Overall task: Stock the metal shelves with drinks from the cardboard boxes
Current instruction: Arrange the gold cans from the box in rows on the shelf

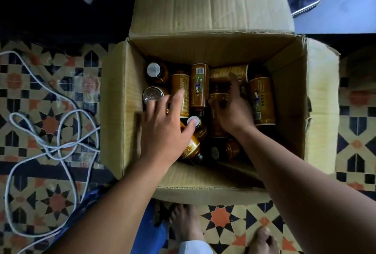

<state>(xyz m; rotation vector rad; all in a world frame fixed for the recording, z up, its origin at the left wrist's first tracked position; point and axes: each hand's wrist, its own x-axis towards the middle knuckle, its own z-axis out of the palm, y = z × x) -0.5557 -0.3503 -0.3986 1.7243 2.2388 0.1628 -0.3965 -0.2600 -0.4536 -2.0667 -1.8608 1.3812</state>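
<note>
Amber bottles point(199, 84); star-patterned floor point(50, 123)

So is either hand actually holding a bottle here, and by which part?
The left hand holds nothing; its fingers lie spread over the bottles. The right hand is down among them, but whether it grips one cannot be told.

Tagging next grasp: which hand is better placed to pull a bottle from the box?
Likely right: right hand is deep in the box, cupped over a bottle; left hand is spread flat above the others.
</note>
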